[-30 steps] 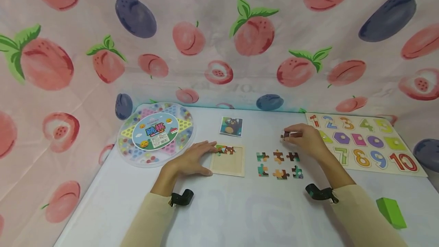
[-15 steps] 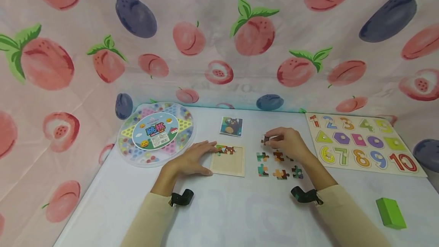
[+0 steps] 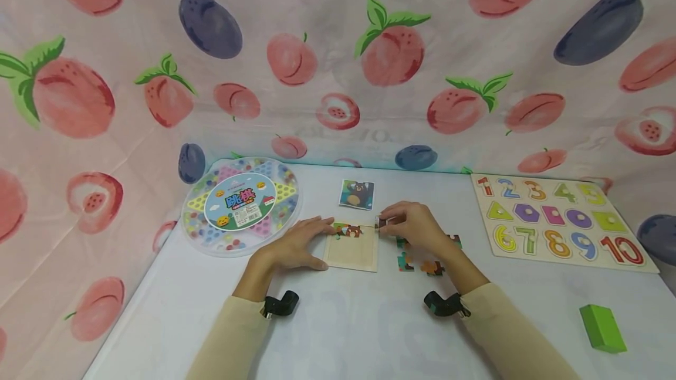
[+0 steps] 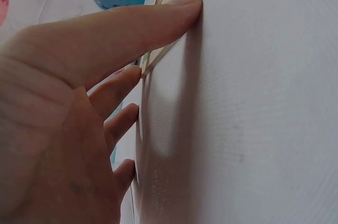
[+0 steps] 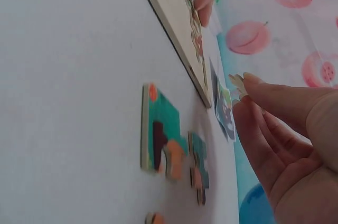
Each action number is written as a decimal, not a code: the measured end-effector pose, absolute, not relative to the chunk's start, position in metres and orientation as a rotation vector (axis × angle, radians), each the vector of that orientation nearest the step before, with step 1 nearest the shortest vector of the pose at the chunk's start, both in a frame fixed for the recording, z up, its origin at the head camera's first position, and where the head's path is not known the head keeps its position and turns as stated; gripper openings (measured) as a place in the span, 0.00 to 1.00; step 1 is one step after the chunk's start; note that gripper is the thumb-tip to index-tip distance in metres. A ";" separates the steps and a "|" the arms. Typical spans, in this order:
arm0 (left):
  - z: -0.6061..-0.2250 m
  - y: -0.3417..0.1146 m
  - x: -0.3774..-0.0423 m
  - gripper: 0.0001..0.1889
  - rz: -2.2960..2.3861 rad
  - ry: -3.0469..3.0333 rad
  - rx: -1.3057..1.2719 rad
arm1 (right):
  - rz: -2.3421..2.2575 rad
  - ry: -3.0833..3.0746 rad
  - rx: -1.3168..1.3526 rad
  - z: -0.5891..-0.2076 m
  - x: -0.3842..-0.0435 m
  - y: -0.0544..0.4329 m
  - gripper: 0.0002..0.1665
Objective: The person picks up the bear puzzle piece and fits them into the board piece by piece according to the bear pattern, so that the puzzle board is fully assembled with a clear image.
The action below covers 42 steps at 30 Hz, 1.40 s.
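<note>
A small square wooden puzzle tray [image 3: 352,255] lies mid-table, with joined pieces of a brown bear picture [image 3: 351,231] along its top left. My left hand [image 3: 289,246] rests at the tray's left side, fingers spread; in the left wrist view its thumb [image 4: 158,20] touches the tray's edge. My right hand [image 3: 415,225] pinches a dark puzzle piece [image 3: 378,223] between thumb and fingers at the tray's upper right corner. In the right wrist view that piece [image 5: 238,83] is held above the table. Several loose puzzle pieces [image 3: 405,262] lie under and beside the right hand, partly hidden.
A bear picture card [image 3: 356,194] lies behind the tray. At the left is a round Chinese checkers set [image 3: 240,204]. A wooden number board [image 3: 562,216] lies at the right, with a green block [image 3: 602,328] nearer. A fruit-print cloth [image 3: 338,75] hangs behind.
My right hand has moved left with the puzzle piece, from beside the number board to the tray's upper right corner. The left hand has stayed in place.
</note>
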<state>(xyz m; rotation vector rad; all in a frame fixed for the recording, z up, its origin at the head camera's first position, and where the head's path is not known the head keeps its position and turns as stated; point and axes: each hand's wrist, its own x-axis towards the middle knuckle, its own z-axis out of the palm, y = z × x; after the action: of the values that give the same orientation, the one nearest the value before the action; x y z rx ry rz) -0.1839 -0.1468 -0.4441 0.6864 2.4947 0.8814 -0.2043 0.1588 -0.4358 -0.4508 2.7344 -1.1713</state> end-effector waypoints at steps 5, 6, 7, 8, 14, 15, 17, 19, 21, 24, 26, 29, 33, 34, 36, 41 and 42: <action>-0.444 -0.146 -0.184 0.38 0.879 2.494 0.682 | -1.210 2.690 -0.457 -0.435 -0.204 0.146 0.16; -0.444 -0.146 -0.184 0.38 0.877 2.493 0.680 | -1.216 2.680 -0.453 -0.436 -0.204 0.143 0.16; -0.444 -0.146 -0.184 0.38 0.875 2.494 0.680 | -1.216 2.675 -0.453 -0.436 -0.204 0.141 0.15; -0.444 -0.146 -0.184 0.38 0.872 2.494 0.680 | -1.217 2.670 -0.454 -0.437 -0.204 0.139 0.15; -0.443 -0.147 -0.184 0.38 0.869 2.495 0.690 | -1.179 2.680 -0.481 -0.443 -0.205 0.132 0.15; -0.443 -0.147 -0.184 0.38 0.870 2.494 0.692 | -1.170 2.685 -0.491 -0.445 -0.205 0.131 0.14; -0.444 -0.147 -0.185 0.38 0.870 2.493 0.694 | -1.150 2.701 -0.507 -0.447 -0.205 0.130 0.14; -0.444 -0.147 -0.184 0.38 0.870 2.494 0.692 | -1.133 2.719 -0.512 -0.449 -0.204 0.128 0.13; -0.444 -0.147 -0.184 0.38 0.868 2.495 0.690 | -1.128 2.729 -0.503 -0.451 -0.204 0.127 0.13; -0.444 -0.147 -0.184 0.38 0.867 2.497 0.686 | -1.130 2.736 -0.483 -0.451 -0.203 0.126 0.12; -0.444 -0.147 -0.184 0.38 0.867 2.499 0.685 | -1.128 2.738 -0.472 -0.451 -0.203 0.125 0.12; -0.444 -0.147 -0.184 0.38 0.869 2.498 0.683 | -1.108 2.746 -0.451 -0.450 -0.203 0.123 0.12; -0.444 -0.147 -0.184 0.38 0.871 2.495 0.684 | -1.051 2.760 -0.433 -0.448 -0.203 0.120 0.13; -0.444 -0.147 -0.184 0.38 0.871 2.495 0.684 | -1.036 2.763 -0.428 -0.448 -0.203 0.120 0.13; -0.444 -0.147 -0.184 0.38 0.869 2.496 0.684 | -1.014 2.764 -0.417 -0.448 -0.203 0.119 0.14; -0.444 -0.147 -0.184 0.38 0.865 2.494 0.687 | -0.982 2.773 -0.402 -0.448 -0.203 0.118 0.17; -0.444 -0.148 -0.184 0.38 0.866 2.494 0.688 | -0.977 2.777 -0.401 -0.448 -0.203 0.118 0.17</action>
<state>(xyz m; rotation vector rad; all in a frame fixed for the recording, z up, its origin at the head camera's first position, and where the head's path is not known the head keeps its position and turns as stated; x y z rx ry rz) -0.1844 -0.1475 -0.4438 0.6885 2.4941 0.8661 -0.2034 0.1177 -0.4482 -0.4008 2.7767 -0.9765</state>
